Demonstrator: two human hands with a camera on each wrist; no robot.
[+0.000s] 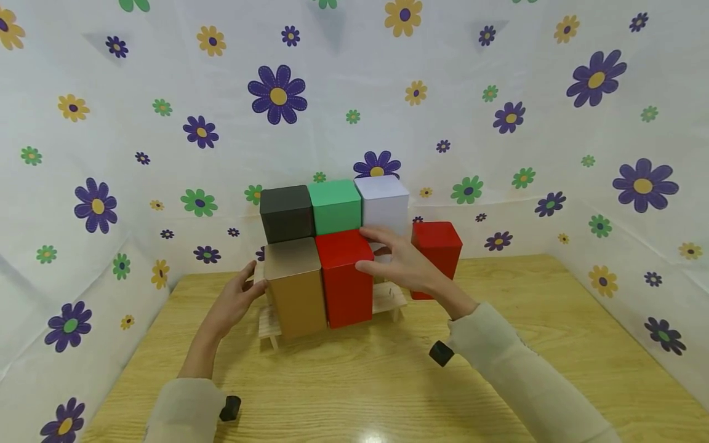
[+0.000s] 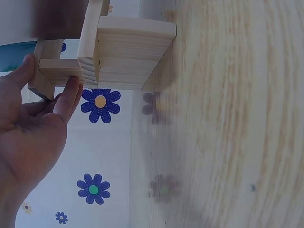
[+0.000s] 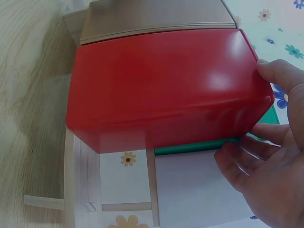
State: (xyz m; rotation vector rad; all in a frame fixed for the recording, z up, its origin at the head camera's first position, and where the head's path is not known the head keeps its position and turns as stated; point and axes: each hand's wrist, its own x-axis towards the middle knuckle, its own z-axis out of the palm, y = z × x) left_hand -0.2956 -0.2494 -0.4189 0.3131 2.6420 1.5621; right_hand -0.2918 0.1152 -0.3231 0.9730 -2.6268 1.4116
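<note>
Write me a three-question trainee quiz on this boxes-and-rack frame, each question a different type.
1. True or false: the right hand grips the front red box on the wooden rack.
2. Which box stands off the rack, on the table? A) gold box B) second red box C) green box
3. What does the left hand touch?

Key: 1 true; 2 B; 3 the rack's left end, fingers on its frame.
</note>
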